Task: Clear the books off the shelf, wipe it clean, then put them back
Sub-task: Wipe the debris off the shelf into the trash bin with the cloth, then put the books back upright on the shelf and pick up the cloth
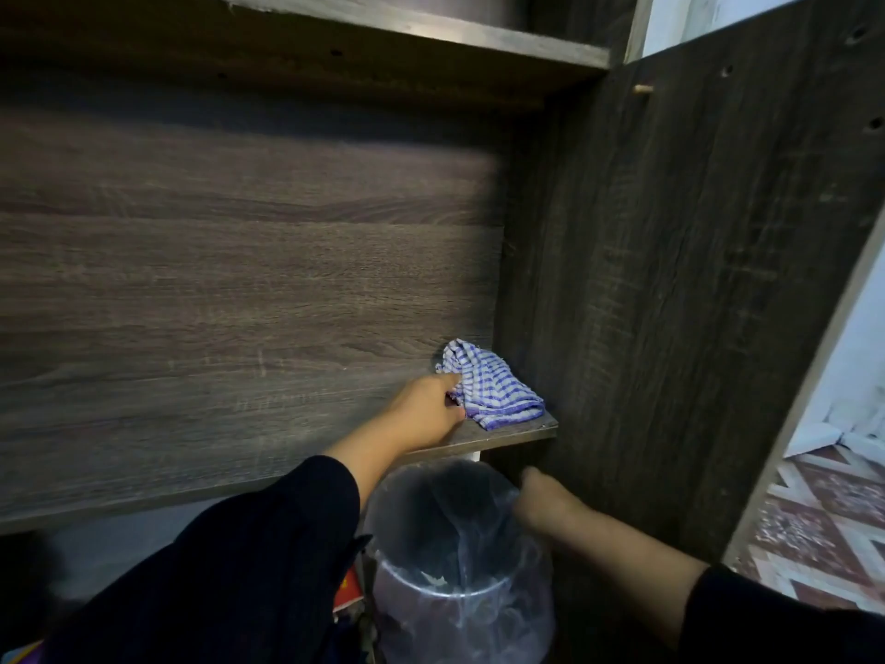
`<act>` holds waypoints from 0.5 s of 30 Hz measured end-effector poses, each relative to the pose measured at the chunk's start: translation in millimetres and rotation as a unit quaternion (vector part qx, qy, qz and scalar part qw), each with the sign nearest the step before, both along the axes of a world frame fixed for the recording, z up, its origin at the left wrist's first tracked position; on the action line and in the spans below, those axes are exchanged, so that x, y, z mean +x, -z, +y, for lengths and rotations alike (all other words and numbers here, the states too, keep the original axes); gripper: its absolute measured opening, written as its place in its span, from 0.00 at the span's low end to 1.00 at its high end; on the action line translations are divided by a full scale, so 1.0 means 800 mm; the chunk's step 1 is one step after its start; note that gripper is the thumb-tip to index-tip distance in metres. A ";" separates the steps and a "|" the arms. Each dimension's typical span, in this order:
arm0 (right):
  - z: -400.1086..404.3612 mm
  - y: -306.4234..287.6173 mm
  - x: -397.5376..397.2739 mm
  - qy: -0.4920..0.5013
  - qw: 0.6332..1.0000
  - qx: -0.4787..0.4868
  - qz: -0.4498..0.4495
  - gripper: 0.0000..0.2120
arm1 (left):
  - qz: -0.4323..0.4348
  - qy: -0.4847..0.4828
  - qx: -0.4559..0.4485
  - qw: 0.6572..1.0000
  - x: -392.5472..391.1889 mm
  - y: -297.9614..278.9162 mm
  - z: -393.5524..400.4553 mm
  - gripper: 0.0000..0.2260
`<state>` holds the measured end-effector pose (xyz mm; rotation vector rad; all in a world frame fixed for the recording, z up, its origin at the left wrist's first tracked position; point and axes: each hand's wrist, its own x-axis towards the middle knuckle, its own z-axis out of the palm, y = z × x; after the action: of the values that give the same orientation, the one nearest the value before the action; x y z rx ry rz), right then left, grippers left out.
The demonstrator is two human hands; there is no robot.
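The dark wood shelf [201, 376] is bare of books. A blue-and-white checked cloth [488, 388] lies crumpled at its right end, close to the side panel. My left hand [428, 407] reaches onto the shelf and grips the cloth's left edge with its fingertips. My right hand [543, 500] is below the shelf edge, at the rim of a plastic-lined bin [459, 567]; its fingers seem to pinch the liner, though blur hides the detail.
The upright side panel [670, 280] closes off the shelf on the right. An upper shelf board [335, 21] hangs overhead. A red-covered book [347, 591] shows low beside the bin. Patterned floor tiles [823, 519] lie at the far right.
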<state>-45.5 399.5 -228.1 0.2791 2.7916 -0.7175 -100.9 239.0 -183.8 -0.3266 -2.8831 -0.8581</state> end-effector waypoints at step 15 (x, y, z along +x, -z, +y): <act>-0.130 -0.071 0.054 -0.175 0.973 -0.046 -0.146 0.11 | -0.019 -0.032 0.032 0.999 0.136 -0.046 -0.126 0.07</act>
<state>-2.3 295.3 -171.7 -0.1157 2.4285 -0.6562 7.6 138.5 -146.7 -0.2129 -2.8757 -0.9518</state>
